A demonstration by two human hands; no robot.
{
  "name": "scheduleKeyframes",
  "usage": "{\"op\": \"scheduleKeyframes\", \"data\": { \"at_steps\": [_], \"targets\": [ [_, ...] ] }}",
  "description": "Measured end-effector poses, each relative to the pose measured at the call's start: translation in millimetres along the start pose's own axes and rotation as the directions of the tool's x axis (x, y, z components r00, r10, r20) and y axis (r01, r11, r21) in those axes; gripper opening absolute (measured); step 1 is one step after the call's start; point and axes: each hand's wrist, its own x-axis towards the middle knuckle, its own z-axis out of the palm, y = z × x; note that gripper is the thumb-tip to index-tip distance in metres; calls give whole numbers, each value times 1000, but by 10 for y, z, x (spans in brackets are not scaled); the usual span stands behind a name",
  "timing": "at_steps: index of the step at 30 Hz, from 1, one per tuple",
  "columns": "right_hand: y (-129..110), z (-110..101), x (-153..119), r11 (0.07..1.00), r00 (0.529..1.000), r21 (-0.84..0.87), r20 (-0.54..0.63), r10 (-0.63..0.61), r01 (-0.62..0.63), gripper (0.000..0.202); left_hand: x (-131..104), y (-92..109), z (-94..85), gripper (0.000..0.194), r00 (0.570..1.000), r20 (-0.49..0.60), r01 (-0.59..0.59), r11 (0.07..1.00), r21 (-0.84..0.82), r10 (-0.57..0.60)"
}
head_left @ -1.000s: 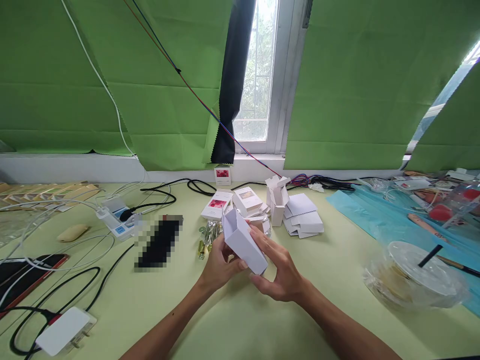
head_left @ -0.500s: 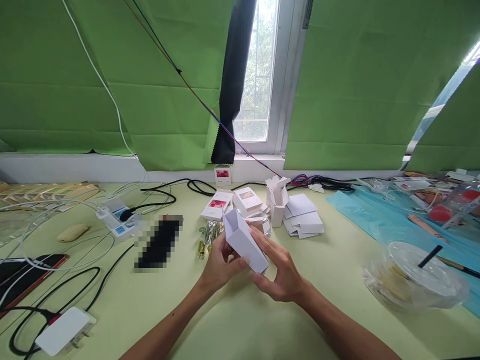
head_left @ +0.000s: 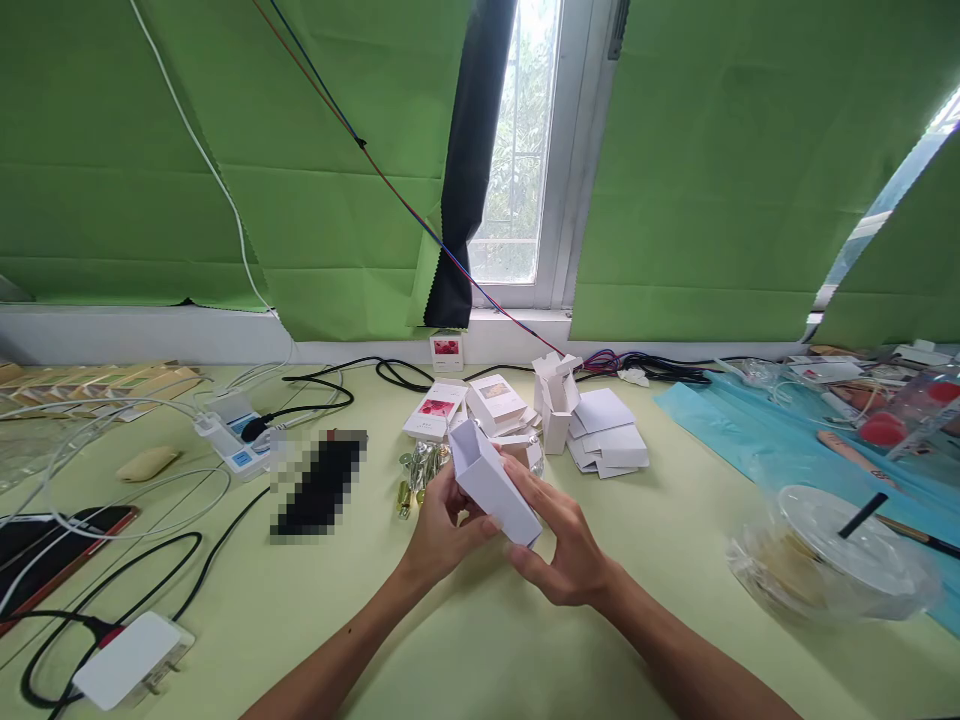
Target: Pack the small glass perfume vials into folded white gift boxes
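A small white cardboard box (head_left: 496,487) is held tilted above the table, its open end facing up and to the left. My left hand (head_left: 448,530) is closed around its lower left side, thumb along the near face. On the other side, my right hand (head_left: 559,535) grips it, fingers on the upper right face and thumb by the closed lower end. Behind the box lie small metallic and foil-like pieces (head_left: 424,465), partly covered by my left hand. Farther back are white cards with a red flower picture (head_left: 438,408) and a second stack of printed cards (head_left: 497,400).
An upright white box with raised flaps (head_left: 556,405) stands beside flat folded white cartons (head_left: 606,430). Cables and a power strip (head_left: 236,440) lie at left, near a white charger (head_left: 135,660). At right a lidded, plastic-wrapped bowl (head_left: 832,545) sits beside blue sheeting (head_left: 720,410).
The view has shifted very slightly. Both hands keep hold of the white box, and my right thumb sits slightly farther from its lower end.
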Motion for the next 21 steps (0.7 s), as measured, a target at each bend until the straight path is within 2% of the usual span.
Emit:
{"op": "scheduleKeyframes", "data": {
  "at_steps": [8,21],
  "targets": [
    [10,8,-23,1000,1000,11,-1,-8,8,78,-3,21,24,67,1000,-11,14,1000,-8,-14],
    [14,20,-28,999,1000,-34,-1,10,-10,78,-13,88,53,55,997,-32,69,997,-29,-70]
  ]
}}
